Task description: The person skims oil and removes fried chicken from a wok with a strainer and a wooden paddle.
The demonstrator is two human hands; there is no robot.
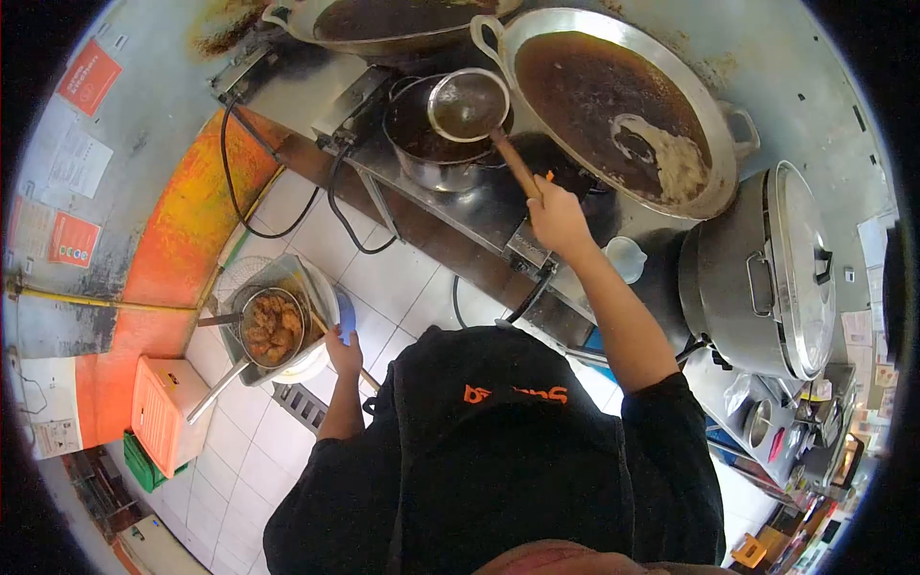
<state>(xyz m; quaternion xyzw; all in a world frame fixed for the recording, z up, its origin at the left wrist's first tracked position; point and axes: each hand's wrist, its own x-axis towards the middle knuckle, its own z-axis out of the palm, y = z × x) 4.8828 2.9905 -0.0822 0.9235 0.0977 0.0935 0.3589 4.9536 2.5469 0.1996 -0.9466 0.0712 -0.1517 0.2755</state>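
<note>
My right hand [561,222] is closed around the wooden handle of a round mesh strainer [469,105]. The strainer's bowl is over a metal pot [446,174] on the stove. My left hand [343,351] grips a thin wooden-handled tool [317,320], whose head is hidden among the things beside it. Near that hand, pieces of browned fried food [272,328] fill a round wire strainer [243,356] with a long metal handle. This strainer rests on a metal container [320,282] to my left. Something blue [347,314] shows behind my left fingers.
A large wok [537,19] of dark oil, pale foam at one side, stands beyond my right hand; another wok [383,46] is farther left. A big lidded pot [728,278] and a white plastic cup [625,259] are at right. Black hoses [331,196] hang below the stove. An orange-lidded box [158,412] sits on the floor.
</note>
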